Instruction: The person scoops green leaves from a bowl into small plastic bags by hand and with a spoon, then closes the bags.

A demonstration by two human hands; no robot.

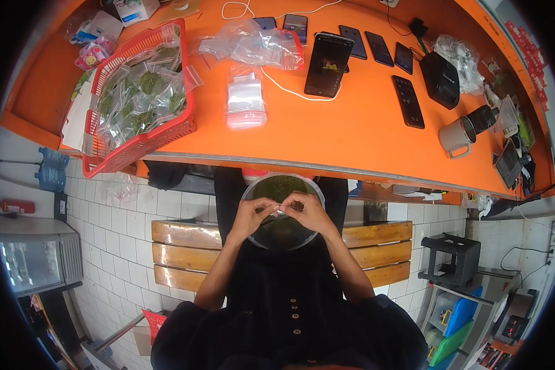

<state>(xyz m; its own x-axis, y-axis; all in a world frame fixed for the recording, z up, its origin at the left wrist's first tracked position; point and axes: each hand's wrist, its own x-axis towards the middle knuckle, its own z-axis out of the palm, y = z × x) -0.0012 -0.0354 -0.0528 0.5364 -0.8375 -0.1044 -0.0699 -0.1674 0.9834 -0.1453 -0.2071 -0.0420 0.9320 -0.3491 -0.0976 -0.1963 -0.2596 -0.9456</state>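
My left hand [250, 216] and my right hand [309, 213] meet fingertip to fingertip, pinching what looks like a small clear plastic bag [281, 211] between them. The fingers hide most of it, so its contents cannot be made out. Below them, between my legs, sits a round clear tub [255, 243] holding green moss-like plant matter [280, 184]. Up on the orange table, a red plastic basket [190, 121] contains many clear zip bags filled with the same sort of green stuff. To its right lies a pack of flat zip bags [245, 99].
The orange table's edge [268, 163] runs just beyond the tub. A smartphone [328, 64] stands propped up, with several other phones behind and beside it. Farther right are a grey mug [457, 135] and a black device [439, 79]. Beneath me is a slatted wooden bench [185, 254].
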